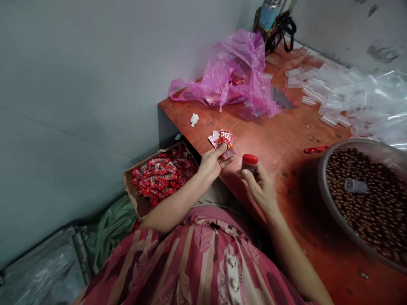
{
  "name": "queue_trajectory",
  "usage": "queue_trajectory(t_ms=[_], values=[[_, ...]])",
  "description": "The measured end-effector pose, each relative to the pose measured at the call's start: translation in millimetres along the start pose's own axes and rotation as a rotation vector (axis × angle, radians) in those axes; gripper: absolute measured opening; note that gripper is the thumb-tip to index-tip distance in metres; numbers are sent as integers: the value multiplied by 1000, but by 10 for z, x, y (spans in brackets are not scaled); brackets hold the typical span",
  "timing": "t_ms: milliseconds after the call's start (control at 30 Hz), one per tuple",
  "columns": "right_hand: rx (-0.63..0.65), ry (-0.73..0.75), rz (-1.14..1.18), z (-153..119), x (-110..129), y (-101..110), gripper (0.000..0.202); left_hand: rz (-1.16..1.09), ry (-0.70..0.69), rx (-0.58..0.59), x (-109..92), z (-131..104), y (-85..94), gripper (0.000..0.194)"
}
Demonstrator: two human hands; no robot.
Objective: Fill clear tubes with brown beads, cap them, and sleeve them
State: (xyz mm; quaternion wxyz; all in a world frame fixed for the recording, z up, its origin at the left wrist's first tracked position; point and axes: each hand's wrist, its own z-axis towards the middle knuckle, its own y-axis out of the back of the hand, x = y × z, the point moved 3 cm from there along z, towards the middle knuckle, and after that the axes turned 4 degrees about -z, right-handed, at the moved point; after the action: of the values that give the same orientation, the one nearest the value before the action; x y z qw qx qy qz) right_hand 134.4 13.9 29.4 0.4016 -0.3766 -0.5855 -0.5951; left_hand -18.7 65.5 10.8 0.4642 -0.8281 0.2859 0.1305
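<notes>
My left hand [213,163] pinches a small red printed wrapper [226,146] over the near edge of the table. Another wrapper or a fold of the same one lies against it; I cannot tell which. In my right hand [261,186] is a small clear container with a red cap [250,159], dark inside and held upright, a short way right of the wrapper. Below and left of my left arm, a cardboard box [129,186] holds many filled red packets [159,176].
On the orange-red table [273,144] stands a large tub [322,186] of small brown balls with a clear cup [356,185] on top. A pink plastic bag [235,59], many clear tubes [327,93], a red spoon-like piece [316,149] and crumpled white paper [194,120] lie farther back.
</notes>
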Motion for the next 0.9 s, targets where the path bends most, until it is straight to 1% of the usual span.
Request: queue_trajectory(t_ms=[100, 167, 267, 467, 633, 800, 900], values=[[-47, 21, -93, -129, 24, -48, 29, -56, 44, -2, 67, -14, -51, 19], [-101, 40, -151, -141, 32, -70, 30, -74, 64, -18, 102, -35, -91, 18], [-134, 57, -181, -117, 26, -81, 29, -75, 93, -36, 119, -60, -142, 18], [-131, -28, 6, -102, -19, -69, 29, -79, 89, 3, 98, -73, -182, 18], [-131, -54, 25, -100, -33, -81, 30, -15, 86, 47, 129, -85, -198, 18], [-148, -86, 171, -97, -58, -85, 31, 1, 66, 61, 141, -74, -196, 23], [-143, -84, 142, -93, -77, -82, 31, 55, 56, 111, 164, -86, -225, 28]])
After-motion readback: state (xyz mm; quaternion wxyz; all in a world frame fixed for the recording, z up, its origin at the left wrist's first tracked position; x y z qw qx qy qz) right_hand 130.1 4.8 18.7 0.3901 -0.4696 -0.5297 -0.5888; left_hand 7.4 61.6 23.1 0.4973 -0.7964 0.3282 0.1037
